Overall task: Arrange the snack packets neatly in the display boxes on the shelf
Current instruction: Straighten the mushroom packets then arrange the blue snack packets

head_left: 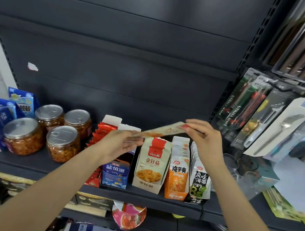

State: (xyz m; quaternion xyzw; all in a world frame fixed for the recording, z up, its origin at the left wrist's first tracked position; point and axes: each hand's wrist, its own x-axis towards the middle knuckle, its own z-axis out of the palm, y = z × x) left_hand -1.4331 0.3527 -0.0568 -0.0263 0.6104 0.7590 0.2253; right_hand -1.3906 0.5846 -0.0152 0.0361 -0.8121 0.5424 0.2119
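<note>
My left hand [121, 142] and right hand [203, 135] both pinch one snack packet [162, 131] by its ends, fingers curled on it, held flat and tilted above the beige enoki display box [149, 174] on the shelf [39, 167]. Orange konjac box [176, 181] just beside.

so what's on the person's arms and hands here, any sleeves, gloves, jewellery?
Nothing worn that shows. Both forearms are bare all the way to the bottom edge of the frame, with no sleeve cuffs in view. The left hand and right hand have no gloves, and no watch, bracelet or rings are visible. Motion blur hides fine detail on the fingers.
</note>
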